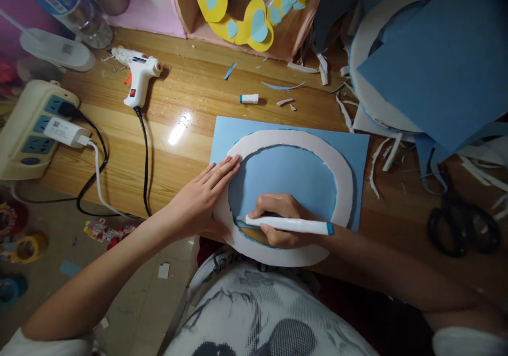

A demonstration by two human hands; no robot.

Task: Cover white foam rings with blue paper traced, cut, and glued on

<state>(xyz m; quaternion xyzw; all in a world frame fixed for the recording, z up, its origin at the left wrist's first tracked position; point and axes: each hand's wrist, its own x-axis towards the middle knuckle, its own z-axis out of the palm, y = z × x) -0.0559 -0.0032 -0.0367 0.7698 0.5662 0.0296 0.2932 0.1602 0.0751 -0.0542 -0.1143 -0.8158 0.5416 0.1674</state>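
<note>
A white cardboard ring lies on a sheet of blue paper at the table's front edge. Flat on the ring's left side rests my left hand, its fingers stretched out. My right hand is closed round a white marker with a blue end. The marker's tip meets the ring's inner edge at lower left, where a blue line shows. Part of the ring's lower right lies under my right wrist. Beyond the paper is the marker's cap, white with a blue end.
At left are a white glue gun, its black cord and a power strip. Scissors lie at right amid paper scraps. Another white ring sits at back right, partly under blue paper. A box with yellow hearts stands behind.
</note>
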